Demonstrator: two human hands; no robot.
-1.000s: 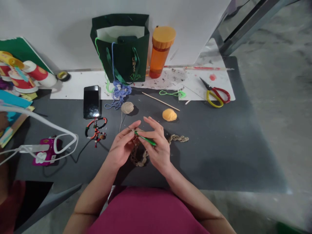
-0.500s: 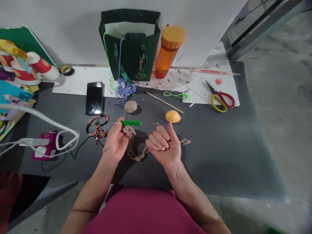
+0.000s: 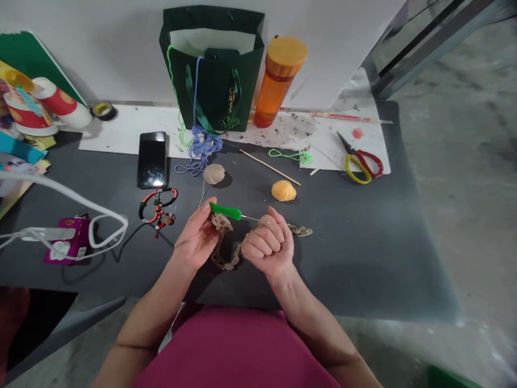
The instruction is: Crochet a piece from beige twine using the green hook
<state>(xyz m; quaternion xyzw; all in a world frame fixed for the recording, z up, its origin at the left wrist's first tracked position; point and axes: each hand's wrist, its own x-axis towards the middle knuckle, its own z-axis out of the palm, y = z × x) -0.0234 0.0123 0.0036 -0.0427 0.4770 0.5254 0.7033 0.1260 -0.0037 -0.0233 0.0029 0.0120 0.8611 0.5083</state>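
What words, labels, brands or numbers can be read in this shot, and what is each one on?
Green paper bag: gold vertical Chinese characters, apparently "信阳毛尖", slightly blurred.
Red-and-white packaging at far left: markings too small to read.
Magenta box: white label too blurred to read.

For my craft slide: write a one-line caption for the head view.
Left hand holds beige crochet work under a green-handled crochet hook; right hand curled beside.
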